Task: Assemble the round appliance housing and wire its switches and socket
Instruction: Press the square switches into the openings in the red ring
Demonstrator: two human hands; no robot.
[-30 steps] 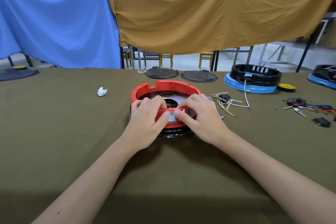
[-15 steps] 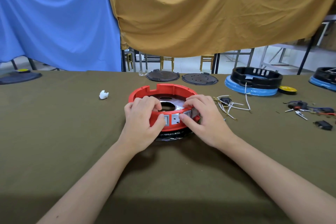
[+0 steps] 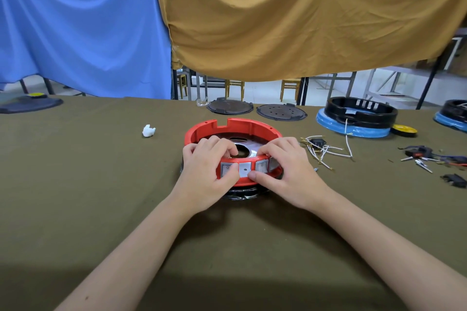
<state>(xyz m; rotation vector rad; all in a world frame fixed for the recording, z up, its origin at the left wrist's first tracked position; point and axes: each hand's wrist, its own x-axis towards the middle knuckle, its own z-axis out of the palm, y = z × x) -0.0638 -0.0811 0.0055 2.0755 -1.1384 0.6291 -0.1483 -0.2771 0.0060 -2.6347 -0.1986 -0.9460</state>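
A red ring-shaped housing [image 3: 233, 129] sits at the centre of the frame on a bench [image 3: 101, 184] covered in olive-green cloth. It rests on a black base [image 3: 242, 194], of which only a sliver shows beneath its near edge. Inside the ring lies a shiny metal plate [image 3: 249, 150] with a round hole. A silver panel [image 3: 246, 168] with square switch openings runs along the ring's near wall.

The left hand [image 3: 206, 179] grips the near-left rim, fingers curled over the top edge into the ring and thumb pressed against the silver panel. The right hand [image 3: 285, 174] grips the near-right rim the same way, fingers hooked over the top and thumb on the outer wall just below the panel. Both forearms reach in from the bottom of the frame.

Just right of the housing lies a loose bundle of white wires [image 3: 326, 150] around a small black part. Further right, near the frame edge, are scattered connectors and small black pieces [image 3: 424, 159]. Left of the housing is a small white lump [image 3: 148, 131].

Along the far edge of the bench lie two dark round discs [image 3: 255, 110]. In the upper right a black ring housing [image 3: 361, 111] stands on a blue base, with a yellow disc [image 3: 403, 130] beside it. A blue cloth [image 3: 83, 25] and a mustard cloth [image 3: 303, 15] hang behind.
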